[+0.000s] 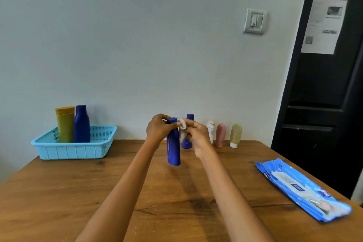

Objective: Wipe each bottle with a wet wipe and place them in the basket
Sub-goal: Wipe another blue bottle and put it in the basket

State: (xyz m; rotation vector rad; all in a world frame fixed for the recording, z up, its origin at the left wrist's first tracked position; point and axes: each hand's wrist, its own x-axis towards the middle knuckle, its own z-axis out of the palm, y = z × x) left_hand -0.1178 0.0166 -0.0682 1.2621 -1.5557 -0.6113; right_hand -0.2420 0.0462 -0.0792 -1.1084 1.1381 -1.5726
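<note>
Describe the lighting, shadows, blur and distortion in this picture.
Head view: soft, even light, no glare; faint shadow under the held blue bottle on the wooden table; wide-angle bending tilts the black door; paper notice text too blurred to read.

Rear blue bottle (pixel 189 124) half hidden behind right hand (pixel 196 135) (label unreadable).

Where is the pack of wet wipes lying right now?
In the head view, the wet wipes pack lies flat near the right edge of the wooden table, right of the right hand.
</note>
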